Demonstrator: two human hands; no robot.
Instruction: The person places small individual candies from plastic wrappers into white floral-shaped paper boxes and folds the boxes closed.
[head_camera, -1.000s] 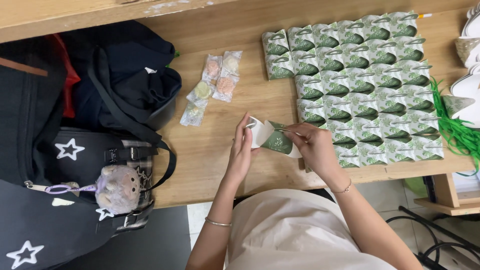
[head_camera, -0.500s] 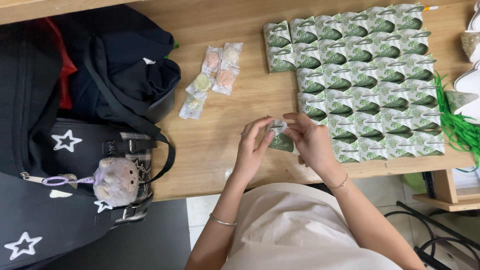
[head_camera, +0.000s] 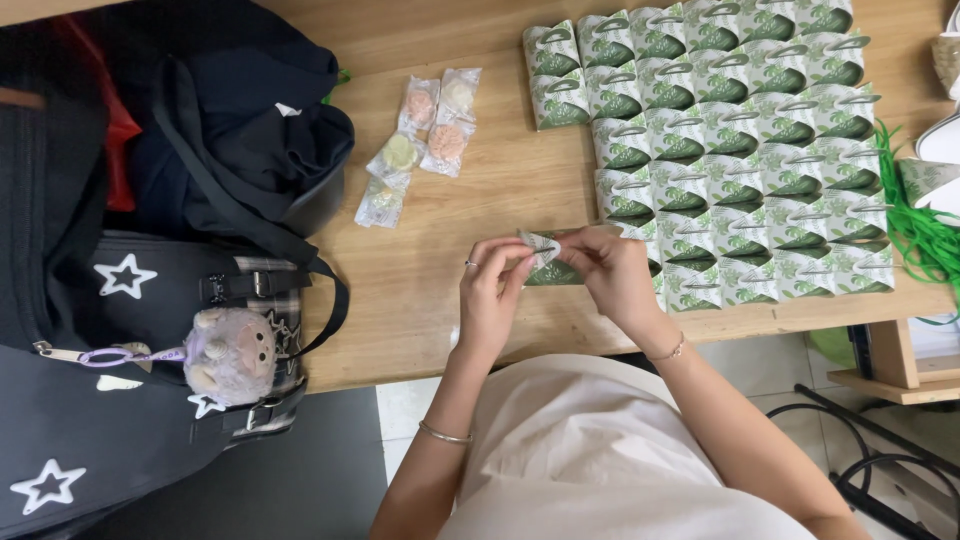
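- Head view: the fingertips of both hands meet on one small green-and-white paper box (head_camera: 548, 262), held just above the wooden table (head_camera: 480, 190) near its front edge.
- The left hand (head_camera: 492, 292) pinches the box's left end, thumb and forefinger closed on its folded top; a ring shows on one finger and a thin bracelet (head_camera: 444, 434) lies further down the forearm.
- The right hand (head_camera: 612, 272) grips the box from the right side, fingers curled tight over its upper flap; a fine bracelet sits at that wrist.
- Just beside the right hand, rows of finished boxes (head_camera: 720, 150) of the same green leaf pattern lie edge to edge, covering the right part of the table.
- Well left of those rows, a few wrapped sweets (head_camera: 420, 140) in clear packets lie in a loose cluster, pink, pale and green.
- At the table's left end rest dark bags (head_camera: 200, 180); the nearest one bears white stars, and a small plush toy (head_camera: 230, 352) hangs from it.
- Green stringy strands (head_camera: 925, 225) lie at the far right edge.
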